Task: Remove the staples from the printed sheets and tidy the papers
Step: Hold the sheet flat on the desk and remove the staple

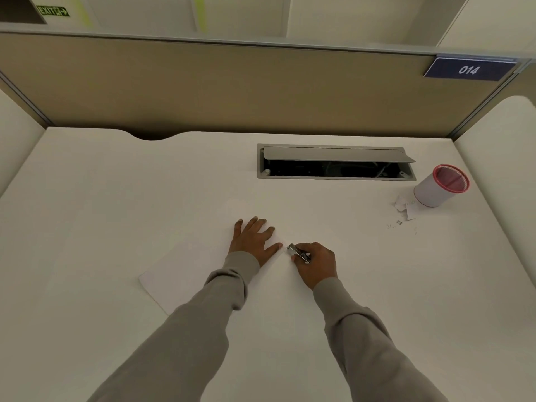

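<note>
One sheet of white paper [185, 268] lies slanted on the white desk [87, 213], left of centre in the frame. The left hand [255, 239] presses flat on the sheet's right part, fingers spread wide. Just right of it, the right hand [316, 262] pinches a metal staple remover [298, 252], its tip close to the paper's right corner. At the right edge of the frame, paper scraps [404, 207] and loose staples [396, 224] lie beside a red-rimmed mesh cup [442, 185].

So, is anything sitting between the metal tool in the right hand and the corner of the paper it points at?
Nothing visible. The right hand holds the small silver metal staple remover just off the white paper sheets' corner, with only bare white desk between; the left hand presses the sheets flat.
</note>
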The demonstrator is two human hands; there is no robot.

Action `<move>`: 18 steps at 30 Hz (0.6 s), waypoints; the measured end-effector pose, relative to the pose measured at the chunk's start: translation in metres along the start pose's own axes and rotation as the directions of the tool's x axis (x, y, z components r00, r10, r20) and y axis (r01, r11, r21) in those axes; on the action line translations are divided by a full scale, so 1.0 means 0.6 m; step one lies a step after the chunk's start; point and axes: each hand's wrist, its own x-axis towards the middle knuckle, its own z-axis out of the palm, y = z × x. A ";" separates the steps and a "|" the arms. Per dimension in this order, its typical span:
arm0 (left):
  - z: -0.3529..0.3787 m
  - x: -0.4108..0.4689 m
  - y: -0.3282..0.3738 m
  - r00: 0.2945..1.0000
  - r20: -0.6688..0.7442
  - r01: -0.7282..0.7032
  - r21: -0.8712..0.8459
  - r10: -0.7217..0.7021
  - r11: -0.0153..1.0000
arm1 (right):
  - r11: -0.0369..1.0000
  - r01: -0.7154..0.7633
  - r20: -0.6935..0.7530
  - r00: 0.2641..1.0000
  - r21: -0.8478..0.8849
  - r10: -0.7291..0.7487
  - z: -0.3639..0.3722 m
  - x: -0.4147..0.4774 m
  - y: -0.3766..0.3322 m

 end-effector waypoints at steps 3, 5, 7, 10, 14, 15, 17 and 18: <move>0.002 -0.002 -0.002 0.999 -0.030 0.012 0.018 -0.012 1.000 | 1.000 -0.008 0.003 1.000 0.009 0.008 0.000 -0.002 -0.002; 0.002 -0.003 -0.006 0.997 -0.065 0.038 0.019 -0.036 0.999 | 1.000 -0.012 0.009 1.000 0.008 0.012 0.001 -0.002 -0.003; 0.002 -0.004 -0.011 0.992 -0.102 0.069 0.004 -0.068 0.998 | 1.000 -0.017 0.017 1.000 0.008 0.017 0.002 -0.002 -0.005; -0.001 -0.006 -0.015 0.983 -0.138 0.124 -0.006 -0.124 0.992 | 1.000 -0.011 0.019 1.000 0.010 0.010 0.003 -0.001 -0.009; -0.006 -0.010 -0.010 0.964 -0.132 0.229 -0.037 -0.231 0.973 | 1.000 -0.001 0.029 1.000 0.017 0.000 0.006 -0.001 -0.018; -0.007 -0.012 -0.008 0.957 -0.125 0.257 -0.042 -0.260 0.966 | 1.000 0.006 0.028 1.000 0.014 -0.006 0.007 -0.001 -0.020; -0.007 -0.014 -0.002 0.944 -0.117 0.304 -0.049 -0.308 0.951 | 1.000 0.015 0.028 1.000 0.002 -0.015 0.009 -0.001 -0.025; -0.005 -0.016 0.000 0.937 -0.118 0.323 -0.056 -0.328 0.945 | 1.000 0.014 0.030 0.999 0.001 -0.014 0.010 -0.001 -0.027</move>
